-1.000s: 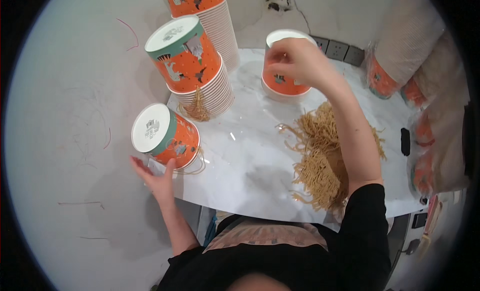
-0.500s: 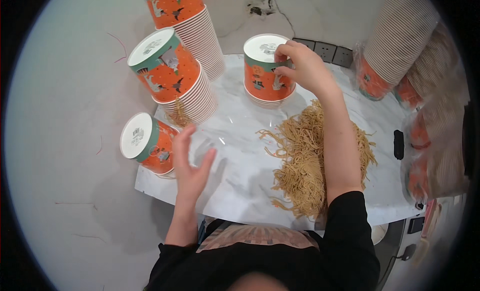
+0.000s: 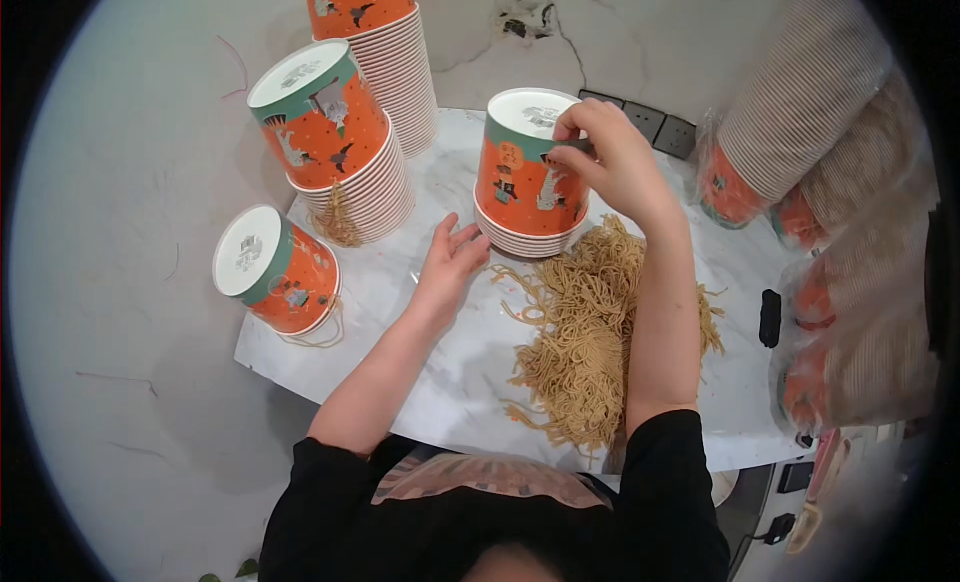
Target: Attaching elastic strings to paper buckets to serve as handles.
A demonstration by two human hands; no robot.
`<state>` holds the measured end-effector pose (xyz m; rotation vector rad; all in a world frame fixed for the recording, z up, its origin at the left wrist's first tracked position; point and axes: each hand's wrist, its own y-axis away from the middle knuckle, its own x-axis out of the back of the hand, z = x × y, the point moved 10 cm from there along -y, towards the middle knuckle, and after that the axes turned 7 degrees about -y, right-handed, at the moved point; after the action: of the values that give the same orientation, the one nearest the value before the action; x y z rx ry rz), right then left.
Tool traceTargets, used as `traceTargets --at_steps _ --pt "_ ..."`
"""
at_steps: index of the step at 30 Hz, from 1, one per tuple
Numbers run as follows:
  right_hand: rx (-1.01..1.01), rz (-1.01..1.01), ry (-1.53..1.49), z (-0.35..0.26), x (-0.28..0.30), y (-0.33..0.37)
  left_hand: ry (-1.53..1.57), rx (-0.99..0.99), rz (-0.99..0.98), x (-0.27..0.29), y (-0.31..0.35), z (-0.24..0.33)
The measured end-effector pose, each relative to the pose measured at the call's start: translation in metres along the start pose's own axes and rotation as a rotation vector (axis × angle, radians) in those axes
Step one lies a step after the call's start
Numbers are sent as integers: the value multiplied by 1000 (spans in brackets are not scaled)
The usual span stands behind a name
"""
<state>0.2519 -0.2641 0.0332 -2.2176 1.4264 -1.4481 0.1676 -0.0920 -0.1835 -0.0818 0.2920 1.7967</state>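
A short stack of upside-down orange-and-green paper tubs (image 3: pixel 525 187) stands toward the back of the table. My right hand (image 3: pixel 620 167) has thumb and fingers closed on the right side of its upper edge. Low at the stack's left side is my left hand (image 3: pixel 455 257), fingers apart, fingertips close to the white rims; whether they touch is unclear. Under and beside my right forearm lies a heap of tan yarn-like strands (image 3: pixel 575 352). Loose strands spread from the heap toward the tubs.
Taller stacks of the same tubs (image 3: pixel 320 122) stand at the left, with a tuft of strands (image 3: pixel 337 220) against one. A shorter tub stack (image 3: pixel 285 272) is at the table's left edge. Plastic-wrapped tub stacks (image 3: pixel 800 102) line the right. Wall sockets (image 3: pixel 642 120) sit behind.
My left hand has moved right, from beside the left-hand tub to the middle stack. That stack now stands taller in view, with my right hand still at its top.
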Motion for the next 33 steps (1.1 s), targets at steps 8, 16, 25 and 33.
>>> traceTargets --at_steps 8,16,25,33 --pt "28 36 -140 -15 17 2 75 115 -60 -4 -4 -11" --pt "193 459 -152 -39 79 17 -42 -118 31 3 -1 13" --pt "108 284 -842 -52 60 15 72 -591 67 25 22 69" --pt "-146 -212 -872 -34 -9 15 -219 -1006 105 30 74 82"
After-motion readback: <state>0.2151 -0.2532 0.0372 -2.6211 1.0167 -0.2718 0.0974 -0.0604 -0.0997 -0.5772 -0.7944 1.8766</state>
